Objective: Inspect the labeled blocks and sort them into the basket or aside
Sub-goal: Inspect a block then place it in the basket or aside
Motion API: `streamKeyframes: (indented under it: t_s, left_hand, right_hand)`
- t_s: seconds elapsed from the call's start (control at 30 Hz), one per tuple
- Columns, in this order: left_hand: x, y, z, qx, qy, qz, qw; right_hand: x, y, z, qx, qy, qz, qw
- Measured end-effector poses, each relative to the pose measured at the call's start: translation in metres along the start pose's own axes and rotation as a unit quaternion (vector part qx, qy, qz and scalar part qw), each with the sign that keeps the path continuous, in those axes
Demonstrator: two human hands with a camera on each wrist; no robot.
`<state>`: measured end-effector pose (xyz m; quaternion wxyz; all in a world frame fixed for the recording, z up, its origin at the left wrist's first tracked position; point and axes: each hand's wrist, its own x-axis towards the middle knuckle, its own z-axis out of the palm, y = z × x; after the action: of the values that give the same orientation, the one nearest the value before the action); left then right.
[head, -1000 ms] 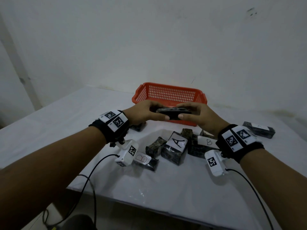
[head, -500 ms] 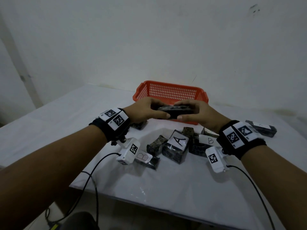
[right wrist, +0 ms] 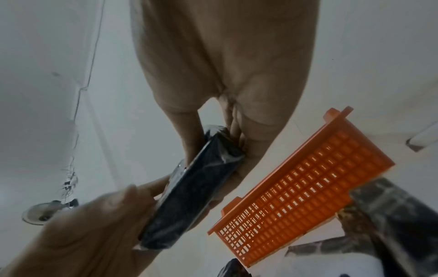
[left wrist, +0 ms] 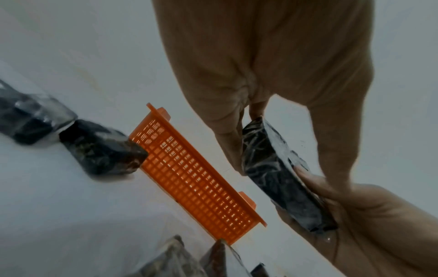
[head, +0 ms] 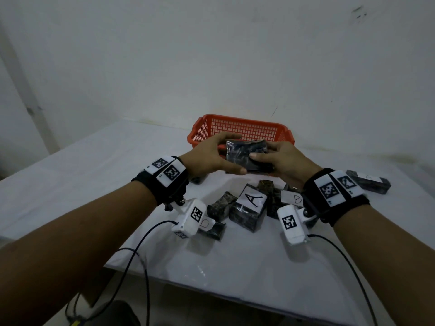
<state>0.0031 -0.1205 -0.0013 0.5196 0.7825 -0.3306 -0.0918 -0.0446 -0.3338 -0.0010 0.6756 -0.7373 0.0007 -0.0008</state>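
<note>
Both hands hold one dark plastic-wrapped block [head: 247,155] in the air just in front of the orange mesh basket [head: 240,129], above the white tabletop [head: 94,161]. The left hand [head: 209,157] grips its left end, thumb along the near edge and fingers [head: 226,136] curled over the far side. The right hand [head: 286,162] grips the right end, thumb pressed on the face turned toward the head camera. That face shows no label.

On the tabletop near the wrists lies a cluster of similar wrapped blocks: one block marked A [head: 250,211] in the middle, a block marked B [head: 290,200] just to its right, and another labeled block [head: 210,228] at the near left, its letter half hidden behind the left wrist camera. A further block with a white label [head: 368,182] lies apart at the far right, beyond the right wrist.
</note>
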Motion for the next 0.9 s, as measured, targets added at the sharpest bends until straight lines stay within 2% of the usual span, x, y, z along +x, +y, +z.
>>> streamKeyframes:
  t_s: [0.07, 0.13, 0.2, 0.3, 0.5, 0.67, 0.77, 0.9]
  left_hand:
    - [-0.002, 0.001, 0.003, -0.068, -0.009, -0.011, 0.998]
    - [-0.002, -0.002, 0.006, -0.142, 0.014, -0.028, 0.989]
    - [-0.002, -0.008, 0.008, -0.167, 0.045, -0.036, 0.984]
    - [-0.001, -0.011, 0.009, -0.15, 0.067, -0.026, 0.986]
    - [-0.004, -0.01, 0.014, -0.199, 0.022, -0.038, 0.979]
    - [-0.004, -0.011, 0.007, -0.167, 0.072, -0.04, 0.982]
    - [-0.005, -0.009, 0.005, -0.191, 0.047, -0.048, 0.979]
    - [-0.008, -0.01, 0.005, -0.134, 0.054, -0.041, 0.989]
  right_hand:
    - [0.0, 0.0, -0.001, -0.015, 0.015, -0.011, 1.0]
    - [0.0, 0.002, -0.002, -0.024, 0.012, -0.013, 1.0]
    - [-0.001, 0.003, -0.002, -0.032, 0.011, -0.012, 0.999]
    - [-0.003, 0.003, -0.003, -0.026, 0.01, -0.012, 1.0]
    - [0.002, 0.007, -0.005, -0.06, 0.075, -0.03, 0.995]
    - [-0.004, 0.007, -0.002, -0.045, -0.004, -0.015, 0.999]
    - [-0.003, 0.003, -0.002, -0.05, 0.012, -0.022, 0.998]
    - [0.0, 0.0, -0.003, -0.048, 0.008, -0.028, 0.998]
